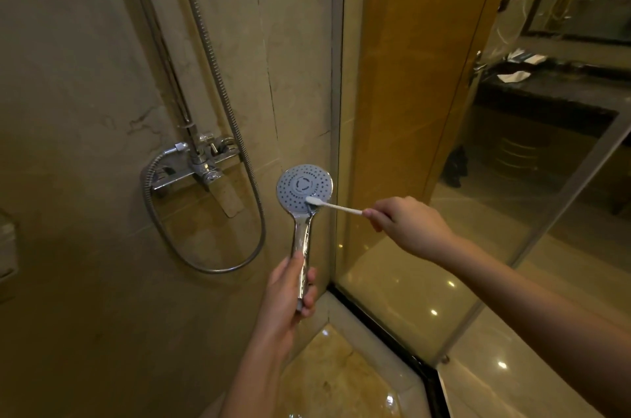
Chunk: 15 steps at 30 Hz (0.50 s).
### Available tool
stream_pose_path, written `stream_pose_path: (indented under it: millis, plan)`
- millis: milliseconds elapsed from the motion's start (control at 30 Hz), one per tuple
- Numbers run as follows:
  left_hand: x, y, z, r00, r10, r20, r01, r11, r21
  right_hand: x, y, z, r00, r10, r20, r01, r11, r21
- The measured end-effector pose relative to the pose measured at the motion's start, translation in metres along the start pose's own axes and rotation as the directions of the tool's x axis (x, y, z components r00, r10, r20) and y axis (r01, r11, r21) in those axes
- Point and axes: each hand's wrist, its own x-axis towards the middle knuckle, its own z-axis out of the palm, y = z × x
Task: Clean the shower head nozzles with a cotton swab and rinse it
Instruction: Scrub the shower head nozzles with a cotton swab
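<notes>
Shower head (304, 187), one, gripped by left hand (290, 288); one cotton swab (333, 206) pinched in right hand (406, 224), tip on nozzles.

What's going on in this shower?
A person is cleaning a shower head. The left hand holds its chrome handle upright, face toward the camera. The right hand pinches a cotton swab, whose tip touches the lower nozzles. No water is running; the tap is untouched.

Shower head (304, 187) sits right of tap (198, 168), left of glass panel (409, 144).
</notes>
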Motion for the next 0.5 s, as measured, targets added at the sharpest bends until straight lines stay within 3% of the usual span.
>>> stream_pose_path:
  millis: [133, 267, 400, 500]
  plan:
    - [-0.0006, 0.0009, 0.0041, 1.0, 0.006, 0.022, -0.006, 1.0, 0.025, 0.0089, 0.0067, -0.0046, 0.993, 0.087, -0.086, -0.084, 0.996, 0.043]
    - [0.0008, 0.0031, 0.0047, 0.999, 0.025, 0.021, -0.025, 1.0, 0.018, 0.0031, 0.002, 0.0031, 1.0, 0.024, -0.013, -0.024, 1.0, -0.02]
    - [-0.0003, -0.0006, 0.0073, 0.999, 0.033, 0.017, -0.035, 0.996, 0.078, 0.0124, 0.0091, -0.0056, 0.993, 0.107, -0.057, -0.105, 0.994, 0.03]
    - [-0.0019, -0.0011, 0.0063, 0.997, 0.069, 0.027, -0.072, 0.991, 0.115, 0.01, 0.004, 0.0016, 0.998, 0.062, -0.016, -0.062, 0.998, 0.026]
